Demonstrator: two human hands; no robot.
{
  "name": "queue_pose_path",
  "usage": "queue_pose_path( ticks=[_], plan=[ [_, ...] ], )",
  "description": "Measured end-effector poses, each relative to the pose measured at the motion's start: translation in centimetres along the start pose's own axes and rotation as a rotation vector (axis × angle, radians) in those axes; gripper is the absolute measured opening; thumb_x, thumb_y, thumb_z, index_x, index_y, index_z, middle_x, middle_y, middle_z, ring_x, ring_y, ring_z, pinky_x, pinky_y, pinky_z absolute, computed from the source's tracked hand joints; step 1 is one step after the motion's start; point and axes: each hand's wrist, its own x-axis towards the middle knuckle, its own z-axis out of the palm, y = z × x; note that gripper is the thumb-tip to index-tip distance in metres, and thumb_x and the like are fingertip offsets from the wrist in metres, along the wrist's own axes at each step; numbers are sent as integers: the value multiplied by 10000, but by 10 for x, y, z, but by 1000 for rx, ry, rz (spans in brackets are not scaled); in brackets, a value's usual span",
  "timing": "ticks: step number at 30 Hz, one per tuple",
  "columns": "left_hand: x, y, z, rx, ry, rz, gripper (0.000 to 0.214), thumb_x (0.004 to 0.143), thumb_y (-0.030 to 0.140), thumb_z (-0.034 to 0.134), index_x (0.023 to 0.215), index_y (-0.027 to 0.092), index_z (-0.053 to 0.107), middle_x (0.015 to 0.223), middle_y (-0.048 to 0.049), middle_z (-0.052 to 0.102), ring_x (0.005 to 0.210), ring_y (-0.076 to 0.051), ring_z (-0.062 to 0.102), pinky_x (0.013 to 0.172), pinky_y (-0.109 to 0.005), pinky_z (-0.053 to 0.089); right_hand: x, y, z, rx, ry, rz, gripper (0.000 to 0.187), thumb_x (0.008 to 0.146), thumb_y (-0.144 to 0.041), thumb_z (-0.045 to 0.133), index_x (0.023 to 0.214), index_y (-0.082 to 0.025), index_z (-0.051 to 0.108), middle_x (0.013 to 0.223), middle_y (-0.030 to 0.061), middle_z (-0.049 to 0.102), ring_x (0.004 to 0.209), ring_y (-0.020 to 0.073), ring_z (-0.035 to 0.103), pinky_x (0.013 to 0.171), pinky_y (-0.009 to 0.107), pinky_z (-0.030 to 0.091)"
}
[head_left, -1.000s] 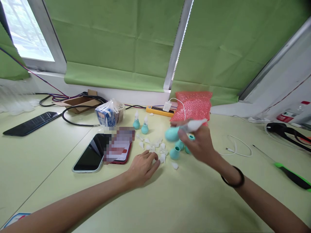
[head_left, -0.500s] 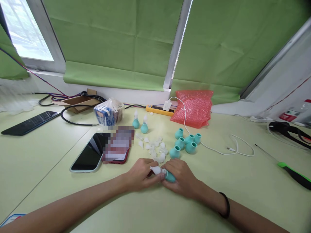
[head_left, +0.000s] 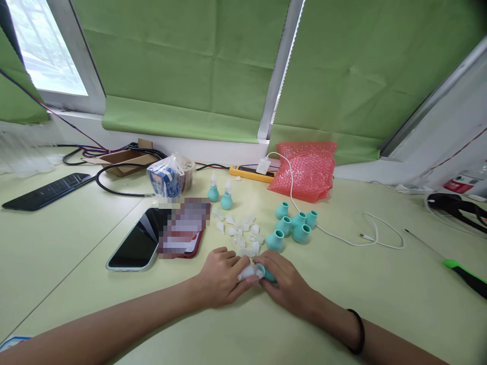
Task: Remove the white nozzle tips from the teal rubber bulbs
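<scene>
Low on the pale green table, my left hand (head_left: 222, 276) pinches the clear white tip (head_left: 247, 272) of a small teal rubber bulb (head_left: 268, 275). My right hand (head_left: 285, 284) wraps round the bulb's teal body. Both hands meet just in front of a scatter of several loose white tips (head_left: 243, 234). Several open teal bulbs (head_left: 294, 227) stand in a cluster just beyond my right hand. Two bulbs with tips fitted (head_left: 219, 195) stand upright farther back.
Two phones (head_left: 160, 238) lie left of my hands, and a dark keyboard (head_left: 47, 183) lies far left. A plastic-wrapped pack (head_left: 169, 177), a cardboard box (head_left: 122, 159), a yellow power strip (head_left: 251, 174), pink bubble wrap (head_left: 306, 170), a white cable (head_left: 365, 235) and a green-handled screwdriver (head_left: 462, 274) are also on the table.
A second ago my right hand held the tipped bulb up over the teal cluster. It came down to the table by my left hand, and both hands now close on it.
</scene>
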Motion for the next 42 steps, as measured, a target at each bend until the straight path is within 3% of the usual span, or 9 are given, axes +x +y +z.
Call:
queue_pose_path(
  ticks=[6, 9, 12, 19, 23, 28, 32, 36, 42],
  plan=[
    [3, 1, 2, 86, 63, -61, 336, 876, 362, 243, 806, 138, 483, 540, -26, 584, 466, -152, 526, 452, -254, 326, 0, 3, -2, -204, 99, -7, 212, 748, -139, 471, 959, -150, 493, 726, 68, 579, 675, 194, 523, 573, 322, 443],
    [6, -4, -2, 45, 42, -212, 283, 884, 322, 248, 930, 142, 461, 572, -13, 598, 501, -149, 547, 486, -248, 367, 0, -3, -3, -255, 131, 29, 167, 752, -166, 485, 914, -146, 521, 665, 60, 577, 621, 183, 519, 533, 305, 430],
    [11, -10, -4, -43, 23, -300, 270, 881, 290, 280, 1081, 153, 400, 761, -37, 616, 670, -159, 567, 591, -265, 424, -1, -11, -4, -229, 120, 57, 160, 740, -169, 485, 889, -140, 536, 646, 60, 571, 607, 179, 518, 521, 298, 424],
    [16, -18, 12, -74, -31, -234, 449, 817, 170, 403, 1247, 155, 273, 998, -112, 451, 901, -224, 417, 762, -410, 414, -3, -21, -5, -50, 65, 132, 311, 629, -169, 482, 938, -139, 466, 718, 60, 547, 645, 183, 522, 543, 301, 439],
    [14, -20, 11, -207, 8, -236, 409, 829, 134, 346, 1232, 161, 282, 1062, -120, 371, 958, -211, 366, 819, -411, 385, -4, -20, -5, -13, 79, 172, 235, 657, -166, 472, 891, -151, 455, 734, 60, 545, 651, 170, 532, 556, 282, 455],
    [7, -15, -3, -308, 118, -77, 313, 832, 124, 309, 1133, 144, 392, 1011, -108, 407, 926, -195, 381, 817, -382, 373, -2, -18, -7, -24, 71, 190, 196, 727, -181, 477, 922, -165, 479, 752, 61, 592, 672, 186, 557, 585, 303, 460],
    [6, -10, -7, -107, 66, 69, 394, 793, 242, 445, 1169, 134, 395, 1052, -133, 441, 919, -246, 371, 784, -433, 362, 0, -17, -10, 35, 139, 230, 162, 744, -210, 485, 902, -178, 500, 767, 53, 623, 685, 176, 587, 615, 291, 474],
    [8, -10, -1, 61, 125, 77, 244, 816, 208, 440, 1049, 170, 502, 1000, -109, 518, 878, -234, 389, 727, -397, 373, -1, -17, -10, 98, 179, 298, 119, 739, -220, 495, 852, -185, 505, 741, 37, 633, 650, 160, 603, 584, 256, 481],
    [8, -9, -1, 28, 212, 101, 201, 804, 177, 469, 999, 155, 512, 939, -95, 564, 831, -213, 415, 681, -365, 375, -2, -16, -7, 136, 192, 320, 121, 719, -219, 518, 832, -186, 494, 742, 39, 637, 631, 156, 605, 575, 246, 483]
  ],
)
